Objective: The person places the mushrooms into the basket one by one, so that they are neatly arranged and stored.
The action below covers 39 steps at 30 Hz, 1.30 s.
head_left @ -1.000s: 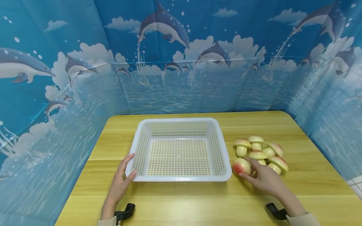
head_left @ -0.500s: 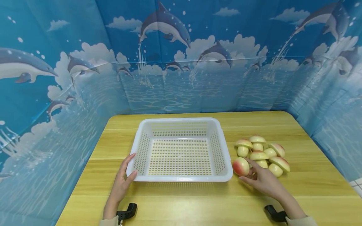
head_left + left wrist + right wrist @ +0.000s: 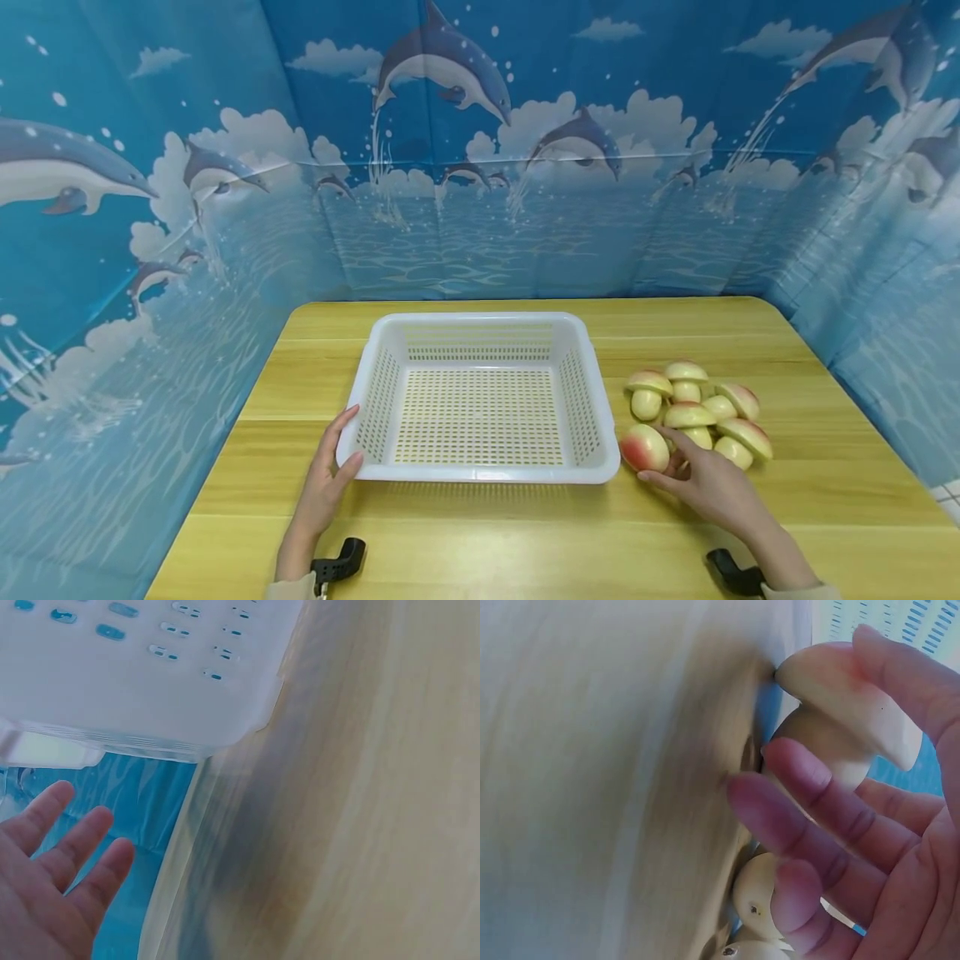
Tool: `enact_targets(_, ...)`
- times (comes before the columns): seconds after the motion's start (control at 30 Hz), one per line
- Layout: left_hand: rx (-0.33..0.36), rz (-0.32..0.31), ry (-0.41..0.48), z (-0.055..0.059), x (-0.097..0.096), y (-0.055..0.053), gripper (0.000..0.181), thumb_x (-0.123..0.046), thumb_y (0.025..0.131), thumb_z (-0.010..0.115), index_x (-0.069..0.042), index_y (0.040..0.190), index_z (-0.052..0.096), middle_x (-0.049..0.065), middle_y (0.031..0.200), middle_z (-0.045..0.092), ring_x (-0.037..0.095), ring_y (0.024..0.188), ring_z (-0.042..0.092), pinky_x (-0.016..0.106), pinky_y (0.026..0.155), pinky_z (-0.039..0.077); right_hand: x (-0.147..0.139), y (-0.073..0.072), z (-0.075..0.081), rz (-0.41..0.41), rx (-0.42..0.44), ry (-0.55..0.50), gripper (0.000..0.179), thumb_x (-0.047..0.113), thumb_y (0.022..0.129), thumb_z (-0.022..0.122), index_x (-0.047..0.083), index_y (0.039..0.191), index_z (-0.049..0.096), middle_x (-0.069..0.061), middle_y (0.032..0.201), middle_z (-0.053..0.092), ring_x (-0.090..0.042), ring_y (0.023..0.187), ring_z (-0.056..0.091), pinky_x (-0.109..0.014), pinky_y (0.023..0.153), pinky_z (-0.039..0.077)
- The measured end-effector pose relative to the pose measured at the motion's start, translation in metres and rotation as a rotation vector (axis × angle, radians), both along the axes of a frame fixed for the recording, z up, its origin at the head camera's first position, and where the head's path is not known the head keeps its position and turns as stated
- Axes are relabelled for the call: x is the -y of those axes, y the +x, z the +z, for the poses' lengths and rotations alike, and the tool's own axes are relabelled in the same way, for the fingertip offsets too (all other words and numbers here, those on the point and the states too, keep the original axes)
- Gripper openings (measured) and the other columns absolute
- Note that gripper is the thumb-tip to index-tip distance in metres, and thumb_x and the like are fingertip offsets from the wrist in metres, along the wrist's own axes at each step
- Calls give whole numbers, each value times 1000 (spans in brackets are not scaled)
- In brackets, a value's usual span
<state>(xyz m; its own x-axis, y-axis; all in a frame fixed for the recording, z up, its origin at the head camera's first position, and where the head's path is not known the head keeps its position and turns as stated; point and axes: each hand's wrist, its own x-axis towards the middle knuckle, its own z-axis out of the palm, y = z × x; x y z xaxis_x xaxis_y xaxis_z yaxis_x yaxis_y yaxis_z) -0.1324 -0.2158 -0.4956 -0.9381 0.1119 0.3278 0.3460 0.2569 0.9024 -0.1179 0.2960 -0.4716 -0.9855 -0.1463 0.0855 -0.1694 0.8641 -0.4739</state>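
Observation:
My right hand holds a mushroom with a rounded pink-and-cream cap, beside the right front corner of the white plastic basket. In the right wrist view the thumb lies on the mushroom's cap and fingers curl by its pale stem. Behind that hand several more mushrooms lie in a cluster, with greenish-cream caps tinged pink. My left hand is at the basket's left front corner, thumb and fingertips right at the rim. Its other fingers extend loosely, spread apart, in the left wrist view.
The basket, with slotted walls and floor, stands mid-table on the yellow wood-grain table. A blue dolphin-print curtain hangs behind the table and along its sides. Black wrist mounts sit on both wrists.
The mushroom in my right hand has turned slightly, and the thumb overlaps its cap less. My left hand stays at the basket rim. The head view has shifted a little.

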Motion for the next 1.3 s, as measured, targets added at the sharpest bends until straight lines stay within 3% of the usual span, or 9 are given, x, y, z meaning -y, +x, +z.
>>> enact_targets(0.43, -2, -25, 35, -6, 0, 0, 58, -4, 94, 44, -16, 149, 28, 11, 150, 28, 19, 122, 43, 26, 92, 38, 1, 2, -5, -49, -48, 58, 73, 60, 79, 65, 5, 126, 53, 6, 74, 51, -12, 63, 46, -32, 56, 38)
enact_targets(0.63, -10, -26, 21, -7, -1, 0, 58, -4, 94, 42, -15, 149, 26, 11, 151, 25, 20, 125, 39, 27, 94, 36, 2, 3, -7, -114, -61, 108, 72, 63, 77, 65, 3, 116, 56, -7, 84, 52, -19, 62, 47, -36, 52, 38)
enact_targets(0.87, 27, -10, 51, -6, -4, 1, 58, -4, 94, 40, -16, 149, 26, 9, 151, 25, 20, 124, 39, 25, 93, 36, 4, 5, -6, -159, -137, 167, 78, 66, 74, 66, -3, 112, 59, -25, 103, 50, -21, 57, 49, -34, 43, 36)
enact_targets(1.1, 41, -17, 55, -8, -4, 1, 57, -6, 95, 39, -17, 149, 25, 8, 151, 24, 19, 125, 38, 25, 92, 36, 4, 5, -5, -176, -145, 160, 76, 66, 73, 66, 0, 109, 56, -21, 104, 54, -20, 57, 50, -33, 43, 34)
enact_targets(1.3, 40, -16, 53, -8, -4, 0, 58, -6, 94, 39, -17, 149, 25, 8, 151, 26, 19, 124, 39, 26, 92, 36, 4, 5, -4, -180, -109, 149, 81, 68, 72, 65, 1, 115, 56, -21, 106, 56, -28, 66, 57, -40, 47, 40)
